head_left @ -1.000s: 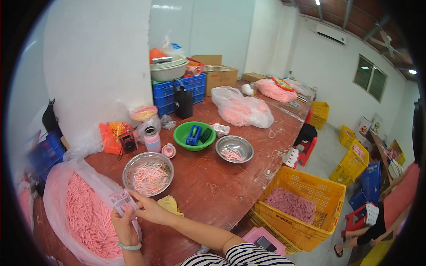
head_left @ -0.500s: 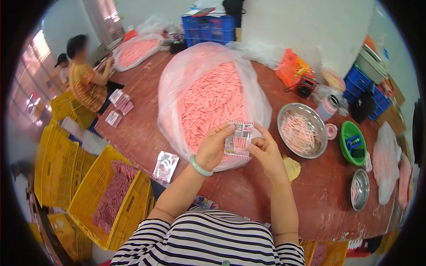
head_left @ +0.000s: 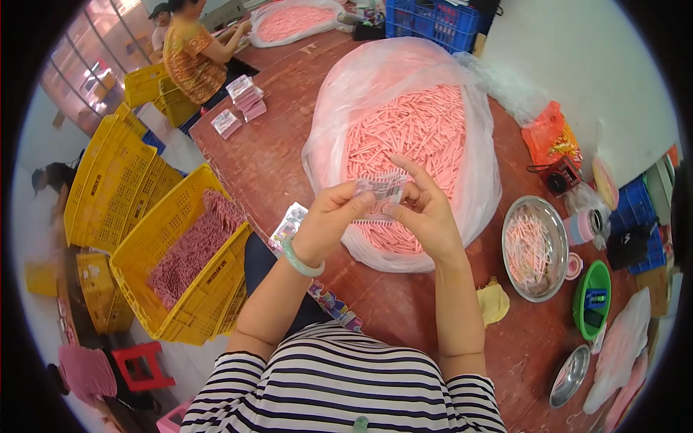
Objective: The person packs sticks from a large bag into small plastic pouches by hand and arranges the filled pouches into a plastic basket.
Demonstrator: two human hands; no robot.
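Observation:
A small clear packet [head_left: 380,193] with striped edges is held between both hands, above the near side of a big open plastic bag of pink sticks [head_left: 426,137]. My left hand [head_left: 328,220] wears a pale green bangle and pinches the packet's left side. On the packet's right side, my right hand [head_left: 427,215] grips it with thumb and fingers, one finger stretched up. A silvery wrapper [head_left: 289,225] lies on the red table [head_left: 390,303] beside my left wrist.
A steel bowl of sticks [head_left: 535,249], a yellow cloth [head_left: 493,303] and a green basin [head_left: 593,299] are on the right. Stacked packets [head_left: 246,97] lie at the upper left. Yellow crates [head_left: 180,260] stand left of the table. A person in orange [head_left: 189,58] sits beyond.
The view has swung left since the first frame. Both hands still hold the packet, now tilted, and the fingers of my right hand have shifted on it.

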